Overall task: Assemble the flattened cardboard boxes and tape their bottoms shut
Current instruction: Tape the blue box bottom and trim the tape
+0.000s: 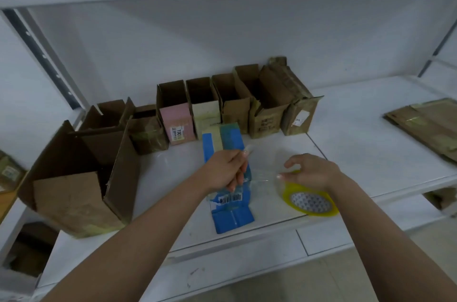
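Note:
A blue cardboard box (231, 217) lies on the white shelf (346, 153), its long side running away from me, with a barcode label near my end. My left hand (228, 169) hovers over the box and pinches the free end of a clear tape strip (262, 178). The strip stretches right to a yellow tape roll (309, 199), which my right hand (312, 173) grips from above, thumb on the tape.
A row of several upright open cardboard boxes (235, 103) stands along the back wall. A large open brown box (76, 178) sits at the left. Flattened boxes (427, 123) lie stacked at the far right. The shelf's front edge runs just below the blue box.

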The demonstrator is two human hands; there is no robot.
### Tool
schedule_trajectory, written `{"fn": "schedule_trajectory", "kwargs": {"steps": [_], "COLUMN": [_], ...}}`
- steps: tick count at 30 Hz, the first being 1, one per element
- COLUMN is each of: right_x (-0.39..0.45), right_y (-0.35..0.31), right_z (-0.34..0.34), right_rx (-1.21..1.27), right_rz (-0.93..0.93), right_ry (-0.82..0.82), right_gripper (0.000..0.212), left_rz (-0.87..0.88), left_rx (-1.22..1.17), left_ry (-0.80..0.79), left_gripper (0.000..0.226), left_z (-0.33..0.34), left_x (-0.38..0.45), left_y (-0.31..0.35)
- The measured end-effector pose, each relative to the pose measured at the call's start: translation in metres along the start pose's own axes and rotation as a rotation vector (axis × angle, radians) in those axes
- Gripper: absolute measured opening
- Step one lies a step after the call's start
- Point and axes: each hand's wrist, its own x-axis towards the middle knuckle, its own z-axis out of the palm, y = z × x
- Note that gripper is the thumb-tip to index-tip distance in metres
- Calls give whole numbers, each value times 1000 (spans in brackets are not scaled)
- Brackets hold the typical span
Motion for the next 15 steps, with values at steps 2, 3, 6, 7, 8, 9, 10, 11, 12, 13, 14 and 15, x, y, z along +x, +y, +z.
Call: {"fn": "schedule_trajectory", "kwargs": {"steps": [2,3,6,7,8,9,10,11,12,13,14,15], "right_x": [0,-2,-8,-11,-13,-13,-12,-13,-16,-20,-24,-27], "right_y": [4,6,12,12,13,15,16,15,13,10,8,6], "right_z": [0,-1,-3,-4,-4,-3,-2,-1,-1,-3,-4,-5], "right_rx": [69,139,346,394,408,395,336,261,204,176,167,163], "right_rz": [-60,-116,-195,-189,-173,-161,-144,-125,-105,-91,-81,-77], "right_ry": [-28,-47,-138,-157,-156,-132,-86,-39,-2,31,56,77], "right_gripper": [37,32,19,18,18,18,18,18,19,19,20,21], "left_rz": [-19,-34,-38,-9,23,47,57,47,23,-8,-36,-54], "left_rx": [30,54,304,449,600,737,845,921,971,1006,1035,1067], "left_ry": [-24,-50,-165,-203,-235,-262,-281,-301,-318,-327,-326,-314], "left_gripper": [44,44,45,46,46,46,46,46,46,45,45,45], "left_z": [-2,-2,0,2,4,7,9,11,14,17,21,25], "left_x": [-1,-2,-3,-2,0,1,3,4,6,8,11,13], "left_y": [2,4,15,19,24,28,32,35,37,40,42,43]}}
